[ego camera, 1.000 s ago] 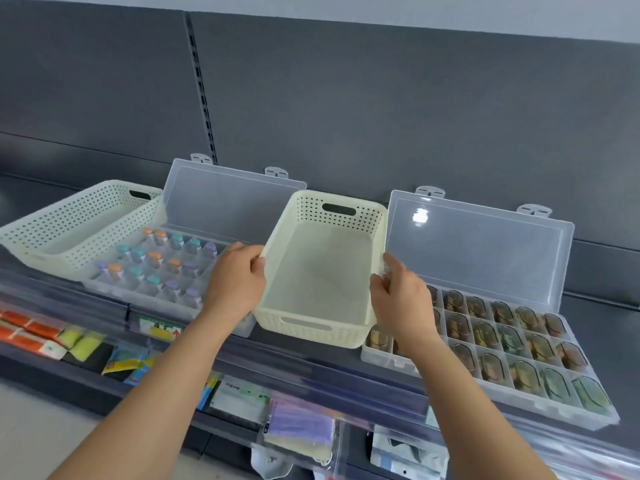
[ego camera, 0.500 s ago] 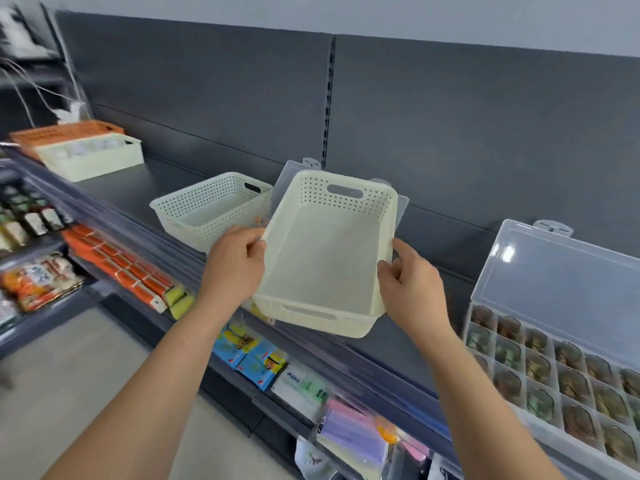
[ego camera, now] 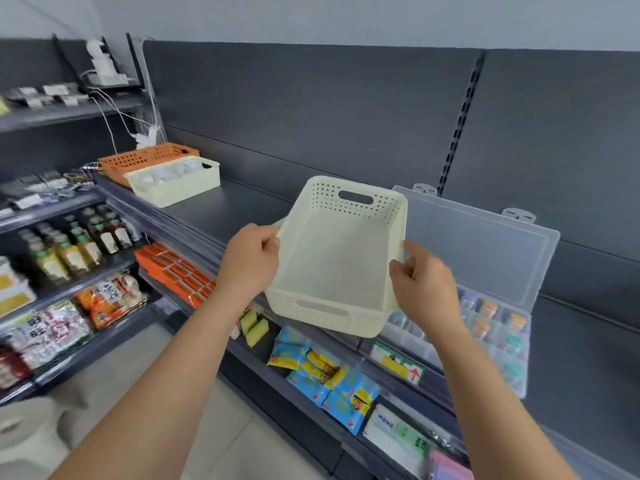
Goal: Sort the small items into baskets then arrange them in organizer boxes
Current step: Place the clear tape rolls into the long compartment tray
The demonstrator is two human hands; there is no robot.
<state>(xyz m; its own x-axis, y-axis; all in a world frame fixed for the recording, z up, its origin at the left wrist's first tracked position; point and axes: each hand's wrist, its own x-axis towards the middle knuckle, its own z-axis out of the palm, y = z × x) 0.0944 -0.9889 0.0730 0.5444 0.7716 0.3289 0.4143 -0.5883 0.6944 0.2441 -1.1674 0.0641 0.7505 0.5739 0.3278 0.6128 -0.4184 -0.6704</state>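
I hold an empty cream perforated basket [ego camera: 341, 258] in the air above the shelf edge, tilted toward me. My left hand [ego camera: 249, 259] grips its left rim and my right hand [ego camera: 424, 284] grips its right rim. Behind and to the right lies a clear organizer box [ego camera: 485, 317] with its lid [ego camera: 478, 244] open, holding small vials with orange, teal and purple caps. The basket hides the box's left part.
Far left on the dark shelf [ego camera: 221, 209] stand an orange basket [ego camera: 145, 161] and a cream basket [ego camera: 173, 180] with white items. Lower shelves carry bottles [ego camera: 76, 247], snack packs [ego camera: 107, 299] and blue packets [ego camera: 329, 379]. A paper roll [ego camera: 24, 431] sits at bottom left.
The basket, held in both hands, has travelled left along the shelf. The view swung left: the organizer with brown items left the frame and the far-left baskets came into view.
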